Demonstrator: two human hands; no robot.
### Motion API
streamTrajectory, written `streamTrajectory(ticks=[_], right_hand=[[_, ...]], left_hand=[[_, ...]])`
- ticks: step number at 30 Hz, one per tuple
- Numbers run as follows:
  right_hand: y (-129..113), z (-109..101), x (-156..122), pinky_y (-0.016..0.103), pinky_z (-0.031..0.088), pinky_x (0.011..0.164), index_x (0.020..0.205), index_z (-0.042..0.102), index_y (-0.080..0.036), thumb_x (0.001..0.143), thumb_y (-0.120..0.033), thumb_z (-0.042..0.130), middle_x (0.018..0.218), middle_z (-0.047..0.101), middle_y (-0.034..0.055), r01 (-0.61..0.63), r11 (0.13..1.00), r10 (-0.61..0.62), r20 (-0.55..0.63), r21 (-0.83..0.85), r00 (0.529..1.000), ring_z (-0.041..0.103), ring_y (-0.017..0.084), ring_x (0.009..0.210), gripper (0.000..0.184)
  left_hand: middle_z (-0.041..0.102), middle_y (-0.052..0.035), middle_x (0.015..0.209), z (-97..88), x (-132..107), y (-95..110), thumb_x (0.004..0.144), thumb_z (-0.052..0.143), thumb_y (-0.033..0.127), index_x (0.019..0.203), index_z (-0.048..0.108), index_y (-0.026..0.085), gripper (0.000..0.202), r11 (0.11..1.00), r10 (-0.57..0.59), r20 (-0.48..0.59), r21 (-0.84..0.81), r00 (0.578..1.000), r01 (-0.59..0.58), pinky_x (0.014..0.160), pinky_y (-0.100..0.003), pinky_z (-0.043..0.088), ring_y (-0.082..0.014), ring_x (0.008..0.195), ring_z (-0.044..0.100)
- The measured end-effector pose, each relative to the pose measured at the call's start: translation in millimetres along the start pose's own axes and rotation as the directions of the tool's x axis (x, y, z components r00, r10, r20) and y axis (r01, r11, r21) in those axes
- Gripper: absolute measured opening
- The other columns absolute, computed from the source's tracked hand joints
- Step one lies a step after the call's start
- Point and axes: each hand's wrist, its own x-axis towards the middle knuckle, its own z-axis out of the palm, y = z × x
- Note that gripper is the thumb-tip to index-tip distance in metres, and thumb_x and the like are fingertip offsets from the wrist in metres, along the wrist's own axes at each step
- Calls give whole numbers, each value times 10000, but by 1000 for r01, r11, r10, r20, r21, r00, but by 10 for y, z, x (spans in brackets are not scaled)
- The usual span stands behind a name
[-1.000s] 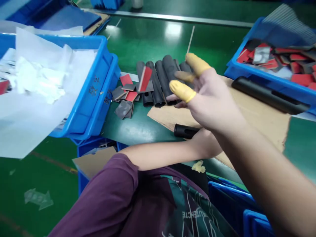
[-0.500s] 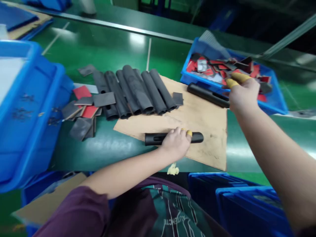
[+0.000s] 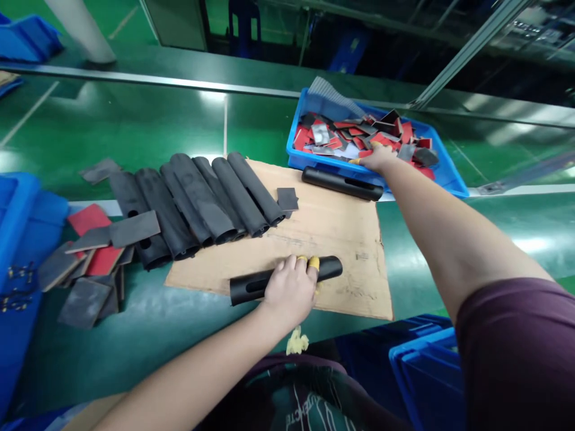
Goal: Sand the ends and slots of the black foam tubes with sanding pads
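My left hand (image 3: 291, 287) is wrapped over a black slotted tube (image 3: 251, 287) that lies on a cardboard sheet (image 3: 323, 233); yellow covers show on its fingertips. My right hand (image 3: 378, 158) reaches over the near rim of a blue bin (image 3: 442, 155), its yellow-covered fingers apart among small red and dark grey pads (image 3: 359, 129). I see no pad plainly gripped there. Just below the bin, a second black tube (image 3: 344, 182) rests along the back edge of the cardboard.
Several dark tubes (image 3: 202, 197) lie side by side to the left. Loose red and grey pads (image 3: 92, 257) are piled beside them, near a blue crate (image 3: 18, 335). A small dark pad (image 3: 287, 199) and a yellow scrap (image 3: 297, 342) also lie about.
My right hand has moved down into the bin among the pads. My left hand stays on its tube, which is now slightly more tilted in view. The camera view has shifted right.
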Motion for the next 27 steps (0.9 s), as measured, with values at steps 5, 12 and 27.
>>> streamTrajectory(ticks=[5,12,27], right_hand=[[319,-187,156,708,118,1223,1602,237,-162,643,-589,862,1680,125,271,-301,950,293,-97,-86,951,56,478,1569,1222],[738,-294,397,655,174,1236,1631,135,-143,650,-636,829,1667,158,304,-375,927,374,-97,5,922,195,451,1555,1299],[979,-204,752,570,269,1238,1617,157,-133,599,-419,921,1613,282,300,-215,975,212,-63,-49,975,348,417,1501,1304]], left_hand=[[693,-104,971,-30,4,-20,865,692,271,1158,708,158,315,1000,3,-27,9,1000,-3,862,-377,528,-263,995,616],[698,-89,949,46,31,-23,832,719,270,1082,745,186,265,998,1,-53,65,999,2,850,-373,535,-257,967,619],[700,-86,983,87,7,-43,864,661,225,1151,734,216,296,994,15,-99,114,995,-4,846,-364,539,-252,977,615]])
